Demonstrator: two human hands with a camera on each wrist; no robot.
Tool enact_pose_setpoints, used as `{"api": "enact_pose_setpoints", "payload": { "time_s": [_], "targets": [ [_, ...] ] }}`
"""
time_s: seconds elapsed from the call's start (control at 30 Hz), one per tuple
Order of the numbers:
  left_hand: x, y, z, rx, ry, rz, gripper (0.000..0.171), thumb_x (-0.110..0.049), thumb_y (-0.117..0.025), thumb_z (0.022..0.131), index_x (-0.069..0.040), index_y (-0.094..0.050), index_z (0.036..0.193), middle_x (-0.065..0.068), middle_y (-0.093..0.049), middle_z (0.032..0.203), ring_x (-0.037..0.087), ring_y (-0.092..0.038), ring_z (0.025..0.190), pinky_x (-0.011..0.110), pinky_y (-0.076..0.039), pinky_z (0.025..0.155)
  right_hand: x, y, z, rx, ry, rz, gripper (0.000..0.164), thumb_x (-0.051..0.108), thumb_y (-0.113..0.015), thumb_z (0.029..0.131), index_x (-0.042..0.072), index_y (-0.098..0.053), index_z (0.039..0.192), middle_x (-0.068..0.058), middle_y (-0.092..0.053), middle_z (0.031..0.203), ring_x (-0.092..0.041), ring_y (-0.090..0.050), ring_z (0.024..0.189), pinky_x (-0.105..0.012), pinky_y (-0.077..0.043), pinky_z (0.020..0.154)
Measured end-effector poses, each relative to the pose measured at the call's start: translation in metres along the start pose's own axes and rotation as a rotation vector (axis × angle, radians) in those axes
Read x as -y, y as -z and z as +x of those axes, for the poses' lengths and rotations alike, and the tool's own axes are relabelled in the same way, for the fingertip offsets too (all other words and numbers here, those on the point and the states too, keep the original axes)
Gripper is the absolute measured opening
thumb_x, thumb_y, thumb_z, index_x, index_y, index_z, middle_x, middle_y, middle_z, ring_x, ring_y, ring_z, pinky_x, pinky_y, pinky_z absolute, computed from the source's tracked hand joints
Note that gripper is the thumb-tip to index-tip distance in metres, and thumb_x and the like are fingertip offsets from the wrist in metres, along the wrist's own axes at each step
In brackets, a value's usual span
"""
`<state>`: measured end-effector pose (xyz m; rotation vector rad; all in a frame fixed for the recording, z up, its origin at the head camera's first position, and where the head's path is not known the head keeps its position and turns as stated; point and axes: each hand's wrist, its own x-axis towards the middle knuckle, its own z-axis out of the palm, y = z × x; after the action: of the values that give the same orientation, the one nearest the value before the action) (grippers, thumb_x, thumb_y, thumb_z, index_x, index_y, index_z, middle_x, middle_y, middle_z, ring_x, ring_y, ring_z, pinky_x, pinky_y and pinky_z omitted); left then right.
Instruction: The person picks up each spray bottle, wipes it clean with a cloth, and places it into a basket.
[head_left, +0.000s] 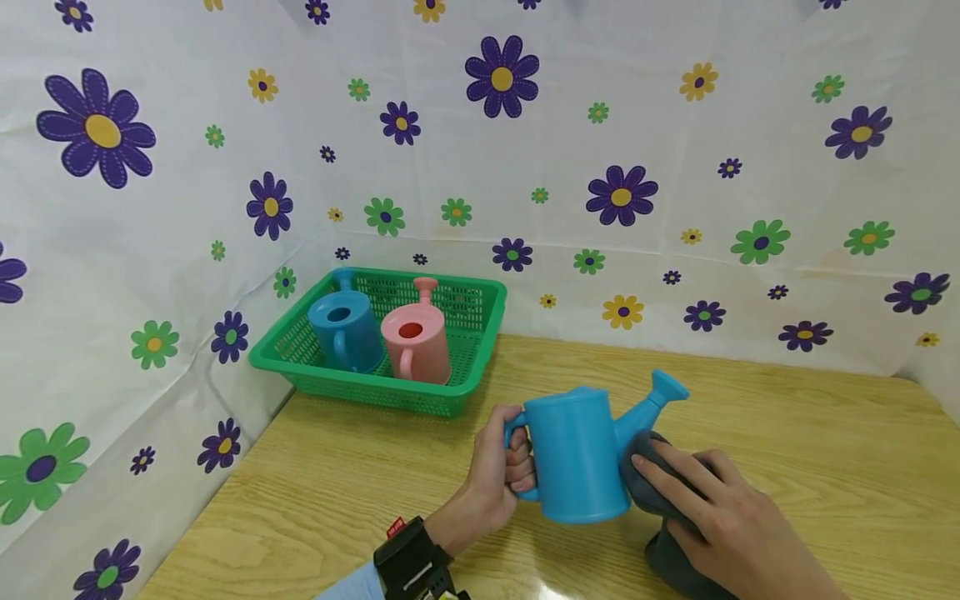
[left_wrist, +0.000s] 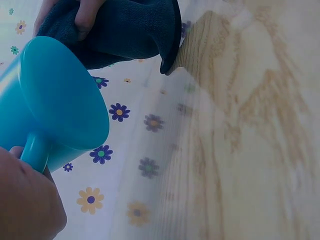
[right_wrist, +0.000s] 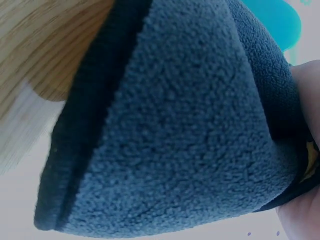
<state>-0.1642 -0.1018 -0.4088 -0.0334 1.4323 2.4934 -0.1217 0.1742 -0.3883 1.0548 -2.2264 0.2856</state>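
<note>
A light blue watering can (head_left: 576,458) is held up over the wooden table by my left hand (head_left: 498,467), whose fingers curl round its handle. Its spout points up and to the right. In my right hand (head_left: 738,521) is a dark grey cloth (head_left: 651,483), bunched and pressed against the can's side just below the spout. The left wrist view shows the can's round base (left_wrist: 67,95) with the cloth (left_wrist: 125,32) beyond it. Folded cloth (right_wrist: 180,125) fills most of the right wrist view and hides much of the can there.
At the back left of the table (head_left: 360,492) stands a green plastic basket (head_left: 375,393). Inside it are a darker blue watering can (head_left: 356,333) and a pink watering can (head_left: 427,346). A white flower-printed sheet (head_left: 450,150) hangs behind and along the left side.
</note>
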Motion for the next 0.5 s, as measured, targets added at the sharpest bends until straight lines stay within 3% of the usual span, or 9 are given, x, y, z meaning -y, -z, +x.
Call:
{"api": "enact_pose_setpoints", "payload": {
  "time_s": [0.3, 0.5],
  "targets": [
    [0.0008, -0.0036, -0.0013, -0.014, 0.050, -0.070, 0.042, -0.037, -0.047, 0.099, -0.022, -0.031, 0.064, -0.014, -0.025, 0.048, 0.001, -0.025, 0.039, 0.017, -0.025, 0.045, -0.0007, -0.0005, -0.0017, -0.002, -0.053, 0.018, 0.065, 0.052, -0.020, 0.105, 0.017, -0.061, 0.140, -0.010, -0.064, 0.135, -0.021, -0.059, 0.090, -0.027, -0.055, 0.057],
    [0.0013, -0.0093, -0.0036, -0.028, 0.122, -0.263, 0.043, -0.037, -0.054, 0.098, -0.023, -0.033, 0.063, -0.013, -0.028, 0.049, 0.001, -0.027, 0.041, 0.016, -0.029, 0.049, -0.0004, 0.0025, 0.0008, -0.066, -0.112, -0.017, 0.066, 0.054, -0.023, 0.104, 0.015, -0.061, 0.140, -0.013, -0.064, 0.134, -0.022, -0.059, 0.090, -0.034, -0.059, 0.058]
  ]
}}
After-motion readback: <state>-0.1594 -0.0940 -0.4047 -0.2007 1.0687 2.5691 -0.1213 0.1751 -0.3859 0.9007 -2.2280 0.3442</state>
